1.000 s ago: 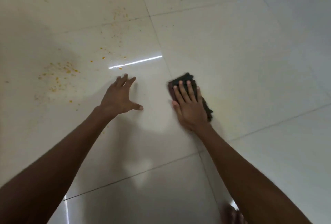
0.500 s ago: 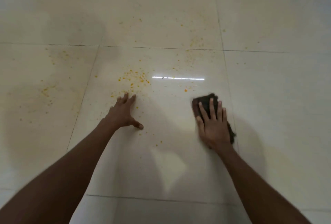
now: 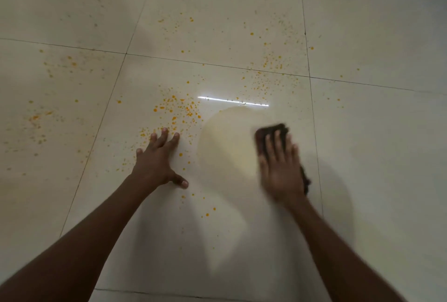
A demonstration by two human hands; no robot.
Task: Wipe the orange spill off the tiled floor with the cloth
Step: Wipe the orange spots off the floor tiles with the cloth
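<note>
Floor (image 3: 375,180): pale glossy tiles with thin dark grout lines, and one big tile in the middle carries nearly everything. A ceiling light reflects as a bright streak (image 3: 233,101) near that tile's far edge.

Spill (image 3: 179,110): orange droplets scattered wide, not pooled. The densest patch sits on the middle tile toward its far-left part. A second cluster straddles the far grout line near the far-right corner, and fainter specks lie on the tile to the left and on the far tiles. A few stray drops lie nearer the person, mid-tile. Most of it is still unwiped, so I'd say the job is early.

Wet smear (image 3: 225,147): a rounded damp patch between the two hands with few specks in it, likely where the cloth has passed.

Left hand (image 3: 157,159): flat on the tile with fingers spread straight, holding nothing. The fingertips touch the near edge of the dense patch. It looks like a brace for body weight while leaning forward.

Right hand (image 3: 280,168): motion-blurred, fingers straight, palm pressing down on the cloth rather than curled round it. A flat palm gives even pressure for wiping.

Cloth (image 3: 272,130): dark and folded, lying under the right hand near the middle tile's right edge. It sticks out past the fingertips and at the wrist side.
</note>
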